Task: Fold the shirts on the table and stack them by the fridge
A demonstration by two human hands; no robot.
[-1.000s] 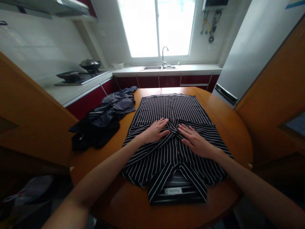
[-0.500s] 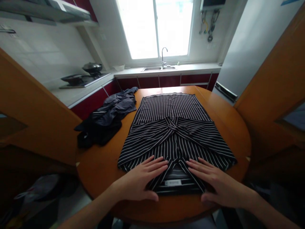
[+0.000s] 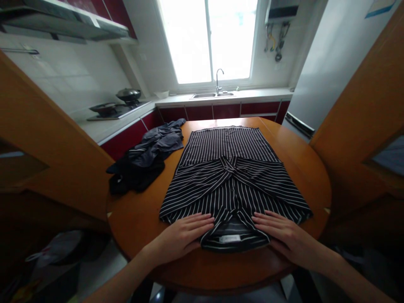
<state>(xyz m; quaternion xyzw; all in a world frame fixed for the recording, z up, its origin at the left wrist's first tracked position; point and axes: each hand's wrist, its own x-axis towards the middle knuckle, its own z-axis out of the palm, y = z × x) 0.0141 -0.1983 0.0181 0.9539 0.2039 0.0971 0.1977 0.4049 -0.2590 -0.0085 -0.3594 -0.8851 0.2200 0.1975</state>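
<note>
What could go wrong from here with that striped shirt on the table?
The left hand and right hand are at either side of the collar, so uneven pressure or a tug might crease or twist it. The sleeves lie folded across the shirt, apparently loose, and could shift if it is moved. The pile of dark clothes sits by the edge of the table and might slide off if nudged.
</note>
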